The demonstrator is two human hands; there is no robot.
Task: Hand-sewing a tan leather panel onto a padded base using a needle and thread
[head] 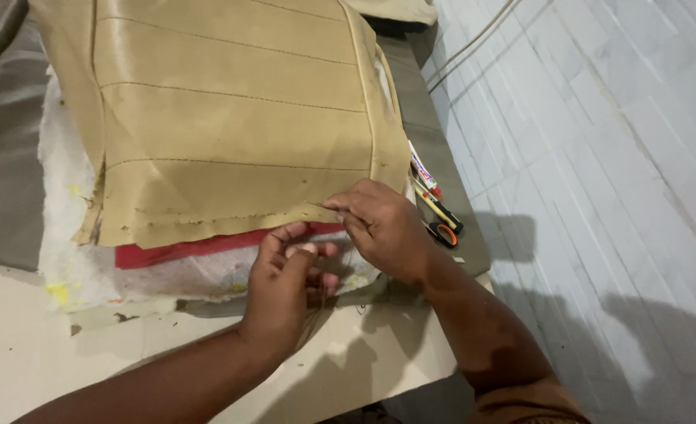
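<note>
A tan leatherette cover [230,118] with stitched seam lines lies over white foam padding [73,259] and a red layer [175,250]. My right hand [379,224] pinches a thin needle [316,205] at the cover's lower front edge, its tip pointing left. My left hand [285,286] sits just below, fingers curled, thumb and fingers touching the red and white edge under the cover. A fine thread appears to run down between the two hands.
Scissors with orange handles [445,232], a yellow-and-black pen [438,210] and a white tube [423,169] lie at the right edge of the grey bench [434,133]. A pale board [65,353] lies in front. A white tiled floor [599,157] lies to the right.
</note>
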